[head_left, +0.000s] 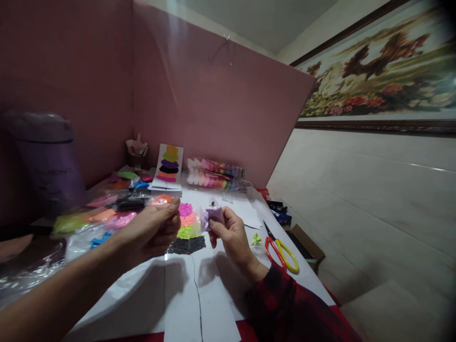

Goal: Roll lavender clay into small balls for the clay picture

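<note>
My right hand (233, 235) pinches a small clear packet of lavender modelling clay (215, 216) between thumb and fingers. To its left, my left hand (162, 232) is closed in a pinch; whatever it holds, if anything, is hidden or too small to name. Below and between both hands lies a paper sheet (217, 304) bearing bands of pink, orange, lime and dark grey clay (187, 244), with a thin drawn line running down from them. My left hand covers part of the bands' left side.
Scissors (281, 251) with red and yellow handles lie at right beside a bit of lime clay (256, 239). Several clay packets (103, 216) crowd the left, near a purple bottle (52, 161). Behind stand a layered sample card (169, 166) and bagged clay packs (215, 174).
</note>
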A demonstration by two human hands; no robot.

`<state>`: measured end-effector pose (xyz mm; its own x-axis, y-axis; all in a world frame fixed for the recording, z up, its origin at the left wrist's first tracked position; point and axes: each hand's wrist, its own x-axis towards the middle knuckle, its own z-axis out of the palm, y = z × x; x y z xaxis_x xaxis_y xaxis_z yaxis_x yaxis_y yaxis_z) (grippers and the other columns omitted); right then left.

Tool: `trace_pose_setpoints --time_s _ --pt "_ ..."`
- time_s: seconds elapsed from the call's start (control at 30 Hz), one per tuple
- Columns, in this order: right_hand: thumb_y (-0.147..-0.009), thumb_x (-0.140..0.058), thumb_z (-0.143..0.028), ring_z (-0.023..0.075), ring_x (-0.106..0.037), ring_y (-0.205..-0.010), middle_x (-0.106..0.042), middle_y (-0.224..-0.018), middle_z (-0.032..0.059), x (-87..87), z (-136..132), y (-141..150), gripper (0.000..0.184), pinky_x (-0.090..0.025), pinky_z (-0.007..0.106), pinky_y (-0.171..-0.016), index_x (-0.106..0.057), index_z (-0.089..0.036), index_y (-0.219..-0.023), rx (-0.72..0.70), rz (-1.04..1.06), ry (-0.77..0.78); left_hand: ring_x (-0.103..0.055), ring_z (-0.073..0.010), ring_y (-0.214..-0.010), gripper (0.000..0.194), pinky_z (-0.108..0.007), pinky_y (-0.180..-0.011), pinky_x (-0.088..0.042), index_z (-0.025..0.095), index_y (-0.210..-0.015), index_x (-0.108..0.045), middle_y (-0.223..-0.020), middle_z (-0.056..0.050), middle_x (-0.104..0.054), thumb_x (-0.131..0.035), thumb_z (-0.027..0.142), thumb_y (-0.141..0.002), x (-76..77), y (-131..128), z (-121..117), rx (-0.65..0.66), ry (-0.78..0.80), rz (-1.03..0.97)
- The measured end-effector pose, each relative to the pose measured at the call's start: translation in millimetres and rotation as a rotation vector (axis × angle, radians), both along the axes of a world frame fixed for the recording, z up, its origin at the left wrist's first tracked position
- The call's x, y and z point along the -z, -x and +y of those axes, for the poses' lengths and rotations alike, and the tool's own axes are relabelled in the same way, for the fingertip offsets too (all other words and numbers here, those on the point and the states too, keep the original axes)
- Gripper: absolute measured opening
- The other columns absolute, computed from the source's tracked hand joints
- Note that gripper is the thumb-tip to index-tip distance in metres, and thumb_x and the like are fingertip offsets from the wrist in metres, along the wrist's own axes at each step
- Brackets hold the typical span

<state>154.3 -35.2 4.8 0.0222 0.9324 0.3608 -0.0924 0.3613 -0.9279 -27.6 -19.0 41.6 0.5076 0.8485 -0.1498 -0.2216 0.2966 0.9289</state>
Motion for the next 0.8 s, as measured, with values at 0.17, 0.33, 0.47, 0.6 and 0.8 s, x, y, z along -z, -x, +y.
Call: trace_pose_setpoints --time_s 0.17,0.33,0.47,0.6,0.8 --pt "-0.073 -0.062 -0.024 0.0057 -0.041 -0.036 -0.050 -0.053 -0.0075 2.4 0.3 0.6 0.014 -0.035 0.018 -0.034 -0.049 -0.018 -0.075 -0.066 0.044 0.044 -0.005 -0.0034 -0.037 0.058 -0.016 -0.031 -0.002 0.023 -0.053 -0.022 -0.044 0.011 -0.016 -0.058 0.062 -0.075 1.7 -2.3 -0.7 -0.129 -0.020 0.057" --pt "-0.073 -0.062 -0.023 0.0053 -0.040 -0.037 -0.050 -0.053 -0.0075 4.6 0.3 1.4 0.014 -0.034 0.017 -0.034 -0.049 -0.018 -0.075 -0.055 0.044 0.038 -0.014 -0.0035 -0.035 0.035 -0.014 -0.030 -0.014 0.019 -0.078 -0.053 -0.042 0.011 -0.033 -0.061 0.053 -0.077 4.3 -5.4 -4.0 -0.155 -0.178 0.086" --pt "-0.074 -0.060 -0.023 0.0058 -0.040 -0.037 -0.049 -0.050 -0.0082 3.5 -1.4 2.7 0.013 -0.033 0.017 -0.035 -0.048 -0.018 -0.074 -0.006 0.002 0.011 -0.023 -0.0029 -0.034 0.034 -0.015 -0.033 -0.018 0.017 -0.094 -0.056 -0.046 0.009 -0.044 -0.069 0.039 -0.072 7.2 -4.8 -3.6 -0.084 -0.242 0.138" --pt "-0.076 -0.059 -0.022 0.0064 -0.039 -0.038 -0.047 -0.046 -0.0089 2.0 -3.6 3.7 0.013 -0.033 0.017 -0.036 -0.047 -0.019 -0.072 0.047 -0.026 -0.013 -0.023 -0.0034 -0.034 0.030 -0.016 -0.034 -0.014 0.016 -0.091 -0.058 -0.043 0.012 -0.034 -0.066 0.040 -0.074 6.7 -6.1 -5.0 -0.111 -0.295 0.222" --pt "-0.079 -0.057 -0.023 0.0071 -0.040 -0.040 -0.045 -0.050 -0.0088 1.8 -8.0 4.5 0.015 -0.033 0.019 -0.039 -0.045 -0.020 -0.072 0.101 -0.097 -0.048 -0.028 -0.0054 -0.038 0.022 -0.018 -0.037 -0.021 0.018 -0.073 -0.056 -0.045 0.010 -0.036 -0.066 0.038 -0.071 6.2 -9.3 -7.2 -0.252 -0.482 0.319"
